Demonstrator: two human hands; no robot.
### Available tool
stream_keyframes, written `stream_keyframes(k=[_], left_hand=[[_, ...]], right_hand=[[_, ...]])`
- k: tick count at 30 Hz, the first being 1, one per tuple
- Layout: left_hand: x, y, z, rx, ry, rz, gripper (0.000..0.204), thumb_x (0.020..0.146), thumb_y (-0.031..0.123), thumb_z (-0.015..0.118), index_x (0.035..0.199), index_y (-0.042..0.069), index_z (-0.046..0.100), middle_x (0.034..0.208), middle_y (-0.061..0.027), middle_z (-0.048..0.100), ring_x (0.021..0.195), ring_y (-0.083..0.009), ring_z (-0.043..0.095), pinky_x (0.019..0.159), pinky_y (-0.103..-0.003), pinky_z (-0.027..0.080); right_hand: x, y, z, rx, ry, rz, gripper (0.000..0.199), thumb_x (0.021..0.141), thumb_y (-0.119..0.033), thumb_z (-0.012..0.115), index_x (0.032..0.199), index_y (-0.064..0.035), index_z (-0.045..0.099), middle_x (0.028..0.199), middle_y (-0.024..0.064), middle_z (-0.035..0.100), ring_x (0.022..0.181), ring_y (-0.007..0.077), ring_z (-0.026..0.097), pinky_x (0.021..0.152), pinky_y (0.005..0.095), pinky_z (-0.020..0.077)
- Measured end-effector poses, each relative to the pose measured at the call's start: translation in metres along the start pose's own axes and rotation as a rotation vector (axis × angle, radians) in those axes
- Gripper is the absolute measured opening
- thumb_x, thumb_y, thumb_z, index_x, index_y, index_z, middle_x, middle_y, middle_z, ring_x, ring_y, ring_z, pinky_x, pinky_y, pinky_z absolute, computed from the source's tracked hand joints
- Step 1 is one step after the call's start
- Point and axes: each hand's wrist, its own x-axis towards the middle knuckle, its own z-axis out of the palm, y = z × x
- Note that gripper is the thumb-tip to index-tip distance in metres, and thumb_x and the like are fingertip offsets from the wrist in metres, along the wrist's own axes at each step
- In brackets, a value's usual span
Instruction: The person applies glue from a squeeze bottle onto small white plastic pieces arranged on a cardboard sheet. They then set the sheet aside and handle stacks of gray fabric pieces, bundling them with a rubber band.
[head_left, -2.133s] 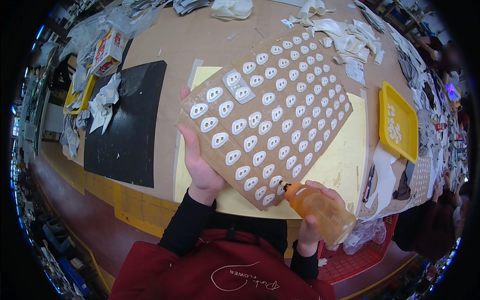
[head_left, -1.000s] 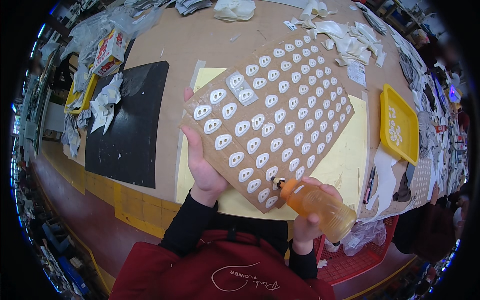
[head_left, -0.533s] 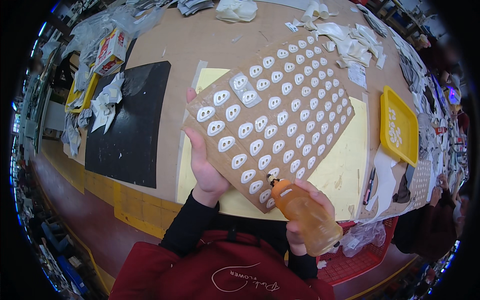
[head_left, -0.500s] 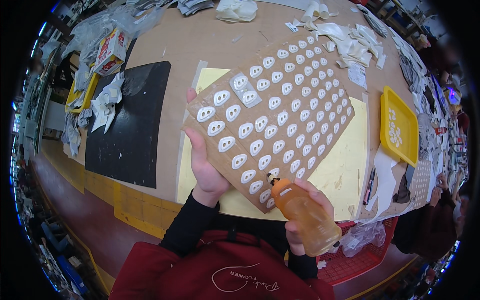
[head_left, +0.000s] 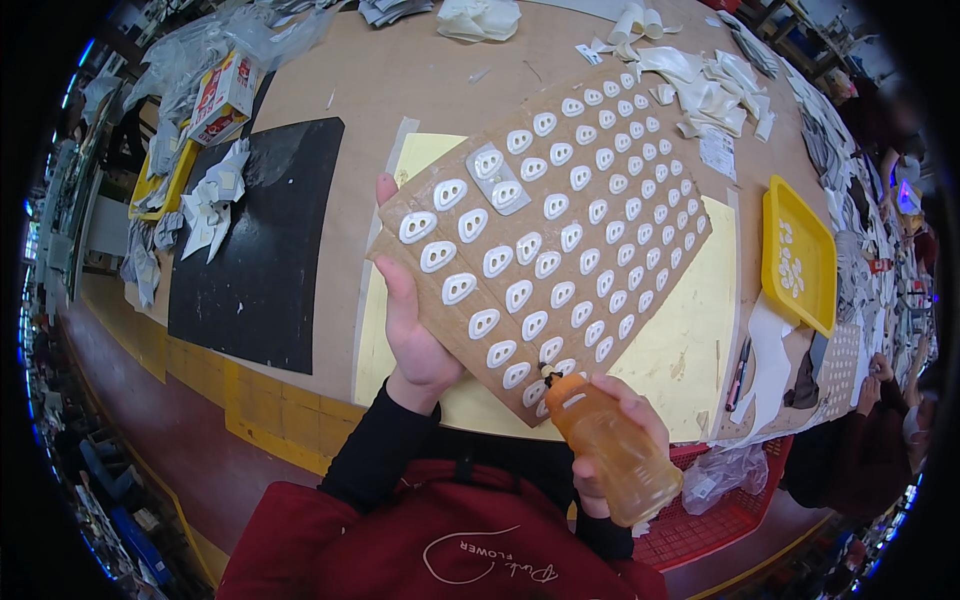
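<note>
My left hand [head_left: 412, 335] grips the near left edge of a brown board [head_left: 577, 208], thumb on top, and the board is tilted over the table. Rows of white rounded-triangle pieces [head_left: 497, 260], each with two holes, cover it. A translucent patch [head_left: 514, 208] lies around two of them near the upper left edge. In my right hand [head_left: 640, 415] is a squeeze bottle [head_left: 612, 450] of amber liquid with an orange cap. Its dark nozzle points at pieces near the board's lower corner; whether it touches cannot be made out.
Under the board lies a yellow sheet [head_left: 680, 350], with a black mat [head_left: 255, 260] to its left. At the right are a yellow tray [head_left: 770, 250] holding small white pieces, a pen [head_left: 739, 374] and another person's hand [head_left: 881, 367]. A red basket [head_left: 690, 548] stands below the table edge.
The bottle has moved slightly down, its nozzle now at a different spot near the lower corner. The board has shifted a little to the right in my left hand.
</note>
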Motion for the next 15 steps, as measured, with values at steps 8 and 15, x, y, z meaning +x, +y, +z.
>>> stream_keyframes(k=[8, 15], left_hand=[[0.0, -0.001, 0.0, -0.041, 0.004, 0.0, 0.062, 0.097, 0.052, 0.027, 0.149, 0.025, 0.006, 0.147, -0.009, 0.026, 0.131, -0.0269, 0.034, 0.106, -0.046, 0.034], [0.0, -0.002, -0.001, -0.08, -0.005, 0.0, 0.059, 0.098, 0.051, 0.028, 0.148, 0.025, 0.012, 0.146, -0.0087, 0.029, 0.131, -0.027, 0.035, 0.106, -0.046, 0.034]], right_hand=[[0.018, 0.009, 0.014, 0.037, 0.212, -0.003, 0.065, 0.07, -0.029, 0.081, 0.119, -0.0036, 0.046, 0.115, 0.0254, 0.059, 0.096, 0.0333, 0.063, 0.077, 0.0364, 0.0541], [0.019, 0.014, 0.018, 0.259, 0.316, 0.081, 0.066, 0.072, -0.028, 0.081, 0.12, -0.0031, 0.044, 0.12, 0.0253, 0.054, 0.11, 0.0326, 0.056, 0.087, 0.0402, 0.0515]])
